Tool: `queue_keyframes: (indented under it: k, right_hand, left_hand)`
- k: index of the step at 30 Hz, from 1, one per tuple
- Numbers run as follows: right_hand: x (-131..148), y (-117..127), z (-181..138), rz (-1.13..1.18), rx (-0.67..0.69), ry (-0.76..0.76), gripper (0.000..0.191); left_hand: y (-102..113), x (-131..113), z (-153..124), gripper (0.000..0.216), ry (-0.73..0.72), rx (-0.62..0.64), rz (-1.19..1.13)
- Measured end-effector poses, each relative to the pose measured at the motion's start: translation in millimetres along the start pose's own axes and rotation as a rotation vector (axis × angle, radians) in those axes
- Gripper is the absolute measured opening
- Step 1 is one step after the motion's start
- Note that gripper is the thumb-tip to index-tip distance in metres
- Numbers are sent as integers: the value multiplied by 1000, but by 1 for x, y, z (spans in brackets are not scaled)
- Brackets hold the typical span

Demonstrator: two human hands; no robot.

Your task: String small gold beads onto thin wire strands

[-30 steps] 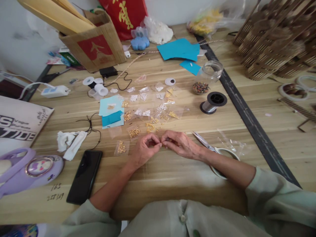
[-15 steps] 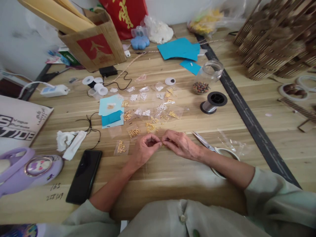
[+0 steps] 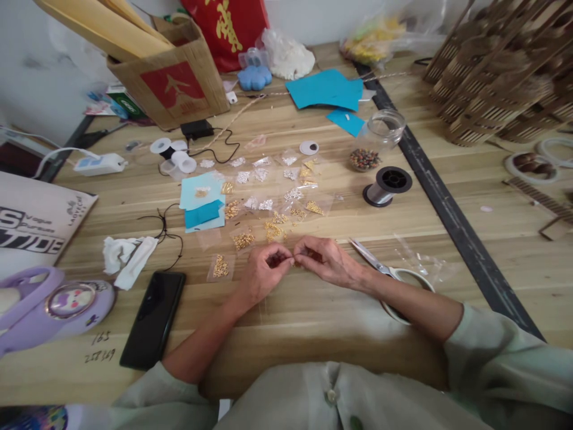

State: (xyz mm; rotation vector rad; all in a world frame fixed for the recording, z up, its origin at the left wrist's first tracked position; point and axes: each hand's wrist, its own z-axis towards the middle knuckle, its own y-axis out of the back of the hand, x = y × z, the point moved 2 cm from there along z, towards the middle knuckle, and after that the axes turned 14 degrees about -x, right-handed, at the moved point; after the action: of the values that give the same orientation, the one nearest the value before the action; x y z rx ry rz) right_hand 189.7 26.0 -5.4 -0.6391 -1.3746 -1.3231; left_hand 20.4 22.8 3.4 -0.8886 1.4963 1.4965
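Over the middle of the table, my left hand [image 3: 265, 270] is closed in a pinch, thumb against forefinger. A faint thin thread [image 3: 264, 306] trails down beneath it. My right hand [image 3: 323, 260] pinches too, its fingertips meeting those of the left; whatever it holds is too small to make out. Small bags of gold beads [image 3: 244, 240] and loose gold findings [image 3: 274, 231] lie just beyond the fingers. Another bag of gold pieces [image 3: 221, 267] rests left of my left hand. Scissors [image 3: 380, 266] with pale handles lie partly under my right forearm.
A spool of fine line [image 3: 387, 186] stands at right, near a clear jar of mixed beads [image 3: 365, 159]. Silver pieces in bags [image 3: 265, 204] and blue cards [image 3: 324, 89] lie farther back. A black phone [image 3: 152, 321] and a purple bottle [image 3: 67, 307] are at left.
Both hands stay in nearly the same place, fingertips still together. My right fingers shift very slightly; nothing else visibly moves.
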Motion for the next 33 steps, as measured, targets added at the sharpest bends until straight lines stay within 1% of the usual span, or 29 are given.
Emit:
queue_keyframes:
  k: [2, 6, 9, 14, 19, 29, 33]
  right_hand:
    - [0, 0, 0, 26, 3, -36, 7]
    - [-2, 0, 1, 43, 16, -75, 7]
    - [-3, 1, 1, 49, 25, -102, 9]
    - [-1, 1, 2, 79, 34, -126, 11]
    - [-3, 0, 1, 79, 41, -118, 11]
    - [-2, 0, 1, 157, 50, -106, 12]
    - [-1, 1, 2, 141, 57, -106, 12]
  left_hand:
    - [-1, 2, 1, 5, 94, 34, -71]
    - [-1, 3, 2, 14, 299, 142, -199]
    - [1, 2, 2, 20, 372, 192, -287]
    - [2, 6, 2, 21, 376, 238, -366]
    - [0, 10, 2, 19, 383, 246, -417]
    - [1, 8, 2, 22, 382, 261, -431]
    - [1, 9, 3, 21, 372, 266, -414]
